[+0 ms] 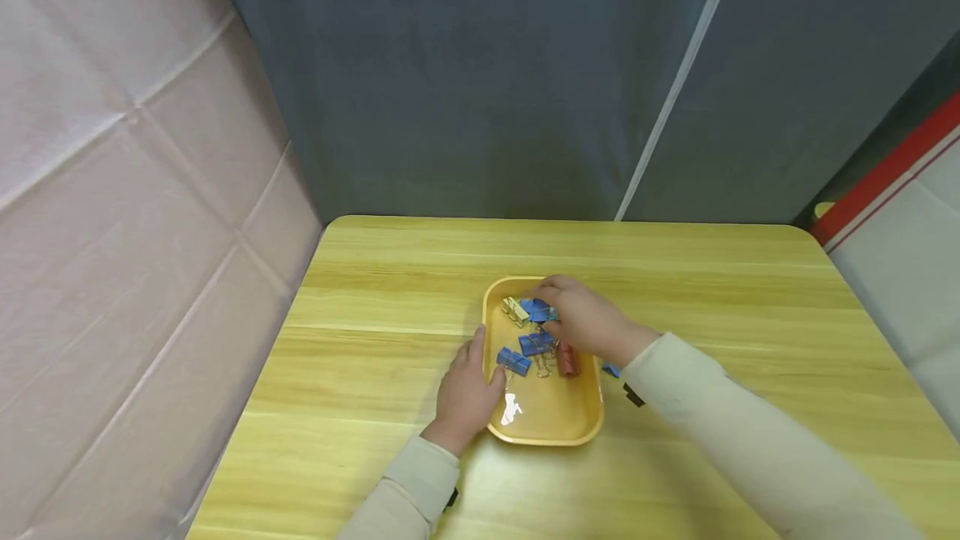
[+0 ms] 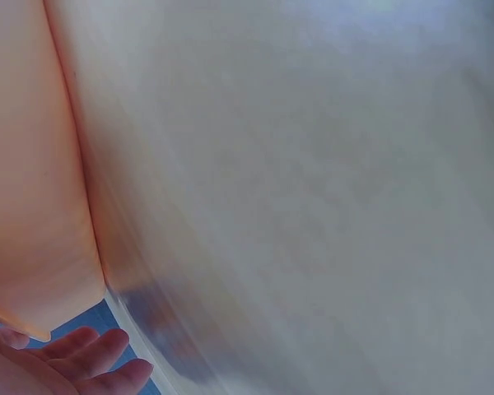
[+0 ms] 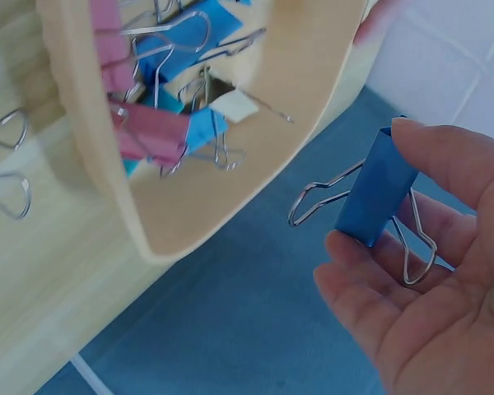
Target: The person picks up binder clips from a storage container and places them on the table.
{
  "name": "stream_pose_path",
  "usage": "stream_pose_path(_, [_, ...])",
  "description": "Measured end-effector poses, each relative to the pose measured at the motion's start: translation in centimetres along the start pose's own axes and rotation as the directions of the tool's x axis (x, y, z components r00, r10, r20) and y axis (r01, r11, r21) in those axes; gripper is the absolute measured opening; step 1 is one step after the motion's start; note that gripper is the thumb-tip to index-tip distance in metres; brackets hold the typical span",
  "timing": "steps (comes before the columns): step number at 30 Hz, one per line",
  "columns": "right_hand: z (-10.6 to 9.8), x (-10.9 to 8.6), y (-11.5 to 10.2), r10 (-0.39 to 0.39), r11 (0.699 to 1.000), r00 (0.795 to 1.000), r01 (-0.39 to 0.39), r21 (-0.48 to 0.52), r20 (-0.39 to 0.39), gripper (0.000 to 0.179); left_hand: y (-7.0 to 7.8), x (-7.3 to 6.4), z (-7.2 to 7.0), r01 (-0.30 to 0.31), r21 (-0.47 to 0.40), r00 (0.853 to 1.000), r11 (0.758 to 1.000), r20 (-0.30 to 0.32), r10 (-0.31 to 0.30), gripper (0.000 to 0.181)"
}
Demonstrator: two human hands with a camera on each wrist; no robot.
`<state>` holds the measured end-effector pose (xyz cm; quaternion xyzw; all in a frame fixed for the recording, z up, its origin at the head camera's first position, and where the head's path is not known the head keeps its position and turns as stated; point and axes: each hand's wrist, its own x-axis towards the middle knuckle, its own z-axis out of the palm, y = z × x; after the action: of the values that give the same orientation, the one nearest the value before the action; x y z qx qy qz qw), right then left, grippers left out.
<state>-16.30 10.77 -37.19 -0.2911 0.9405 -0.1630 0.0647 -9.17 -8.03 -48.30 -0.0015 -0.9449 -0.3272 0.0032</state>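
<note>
A shallow yellow tray [image 1: 547, 432] stands on the table, with several binder clips in its far half. Among them are a gold clip [image 1: 515, 312], blue clips [image 1: 513, 361] and a red clip [image 1: 567, 359]. My right hand [image 1: 588, 319] is over the tray's far right side. In the right wrist view it pinches a blue binder clip [image 3: 379, 189] between thumb and fingers, with both wire handles spread. My left hand [image 1: 467, 390] rests at the tray's left rim, its thumb by the edge. In the left wrist view its fingers [image 2: 95, 354] extend loosely near the tray wall [image 2: 33, 164].
Another blue clip [image 1: 611, 370] lies on the wooden table [image 1: 375, 357] just right of the tray, partly hidden by the right sleeve [image 1: 675, 373]. A dark curtain [image 1: 465, 90] hangs behind the table and a pale wall covering [image 1: 135, 273] is on the left.
</note>
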Motion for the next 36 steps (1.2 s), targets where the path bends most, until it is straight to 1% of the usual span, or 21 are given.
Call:
stream_pose_path(2, [-0.2,-0.2,0.4,0.016,1.000,1.000,-0.016,0.000,0.002,0.050,0.0,0.0,0.0,0.000,-0.003,1.000,1.000,-0.002,0.000,0.069])
stream_pose_path(8, [-0.9,-1.0,1.2,0.076,0.996,0.997,-0.077,0.044,0.019,0.053,0.1,-0.1,-0.1,0.002,-0.014,1.000,1.000,0.000,-0.002,0.068])
stream_pose_path(10, [-1.3,-1.4,1.4,0.086,0.995,0.996,-0.086,0.051,0.009,0.053,0.2,-0.1,-0.1,0.006,-0.016,1.000,1.000,0.005,-0.006,0.068])
stream_pose_path(14, [-1.6,-2.2,2.0,0.096,0.995,0.995,-0.095,0.031,-0.015,0.052,0.2,-0.2,-0.1,0.010,-0.017,1.000,1.000,0.011,-0.010,0.069])
stream_pose_path(19, [-1.9,-3.2,3.1,0.109,0.994,0.993,-0.108,0.019,-0.034,0.053,0.2,-0.2,-0.1,0.011,-0.016,1.000,1.000,0.011,-0.011,0.069])
stream_pose_path(30, [-2.0,-5.1,5.6,0.150,0.988,0.987,-0.149,0.030,-0.058,0.050,0.3,-0.2,0.0,0.017,-0.010,1.000,1.000,0.012,-0.017,0.069])
stream_pose_path(36, [-1.9,-6.0,7.0,0.194,0.981,0.980,-0.193,0.036,-0.050,0.050,0.2,-0.2,0.1,0.021,-0.017,1.000,1.000,0.011,-0.021,0.069])
